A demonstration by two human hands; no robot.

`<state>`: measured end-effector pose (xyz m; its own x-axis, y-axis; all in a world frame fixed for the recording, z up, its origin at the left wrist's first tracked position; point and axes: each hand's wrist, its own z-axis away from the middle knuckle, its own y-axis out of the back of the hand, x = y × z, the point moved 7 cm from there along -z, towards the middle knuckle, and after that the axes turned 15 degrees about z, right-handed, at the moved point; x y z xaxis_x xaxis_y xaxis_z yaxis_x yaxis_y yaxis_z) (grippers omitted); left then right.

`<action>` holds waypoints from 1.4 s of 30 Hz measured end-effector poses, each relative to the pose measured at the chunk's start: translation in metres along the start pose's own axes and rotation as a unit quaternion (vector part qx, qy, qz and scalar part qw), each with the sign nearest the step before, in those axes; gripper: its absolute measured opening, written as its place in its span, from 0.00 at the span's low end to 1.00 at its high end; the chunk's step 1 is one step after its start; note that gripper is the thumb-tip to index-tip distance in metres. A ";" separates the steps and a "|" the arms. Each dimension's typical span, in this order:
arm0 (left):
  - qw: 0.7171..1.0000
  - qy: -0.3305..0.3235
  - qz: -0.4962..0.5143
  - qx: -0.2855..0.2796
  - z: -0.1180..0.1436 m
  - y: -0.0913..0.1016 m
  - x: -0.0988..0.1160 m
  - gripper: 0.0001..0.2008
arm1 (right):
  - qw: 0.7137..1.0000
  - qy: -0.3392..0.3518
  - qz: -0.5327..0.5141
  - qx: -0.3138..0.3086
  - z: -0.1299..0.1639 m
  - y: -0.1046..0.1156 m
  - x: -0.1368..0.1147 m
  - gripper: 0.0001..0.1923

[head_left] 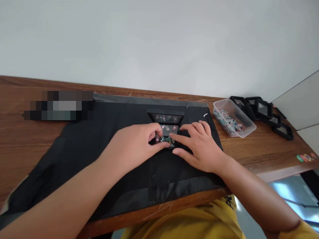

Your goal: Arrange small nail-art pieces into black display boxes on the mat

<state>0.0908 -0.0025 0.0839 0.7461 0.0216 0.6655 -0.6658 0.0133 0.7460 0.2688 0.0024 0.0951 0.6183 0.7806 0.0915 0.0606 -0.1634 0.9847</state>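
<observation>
A small black box [171, 144] with its lid [165, 118] raised stands on the black mat. Several tiny decorated pieces [167, 128], too small to name, sit inside, and similar shapes show in the lid's glossy panel. My left hand [133, 141] curls round the box's left end, thumb along the front and index finger bent towards the back. Its other fingers are hidden. On the right side, my right hand [200, 147] has its fingers spread, with the index fingertip at the pieces and the thumb just in front of the box.
A clear plastic tub [245, 132] of small colourful pieces stands right of the black mat [99, 142]. Beyond it several black window-lidded boxes [264, 109] lie in a pile on the wooden table [271, 156]. Round stickers [305, 157] mark the right edge. A blurred-out item [63, 106] sits at left.
</observation>
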 end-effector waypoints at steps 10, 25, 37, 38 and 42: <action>0.996 -0.035 0.057 0.052 0.000 0.008 -0.007 0.12 | 1.000 0.008 -0.007 -0.003 0.001 -0.002 0.002 0.27; 0.921 -0.106 0.207 0.312 0.008 0.051 -0.025 0.13 | 0.999 0.012 -0.049 0.013 -0.001 0.001 0.005 0.27; 0.940 -0.203 0.103 0.256 0.001 0.036 -0.013 0.15 | 0.998 0.004 -0.051 -0.023 -0.001 -0.003 0.003 0.26; 0.942 -0.204 0.101 0.246 0.001 0.035 -0.012 0.15 | 0.998 0.004 -0.050 -0.023 -0.001 -0.002 0.003 0.26; 0.949 -0.210 0.101 0.213 0.000 0.036 -0.005 0.12 | 0.999 0.001 -0.032 -0.025 -0.001 -0.002 0.002 0.27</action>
<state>0.0635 -0.0024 0.1074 0.6007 -0.4209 0.6797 -0.7986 -0.3563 0.4852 0.2692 0.0046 0.0933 0.6129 0.7897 0.0277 0.0609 -0.0822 0.9948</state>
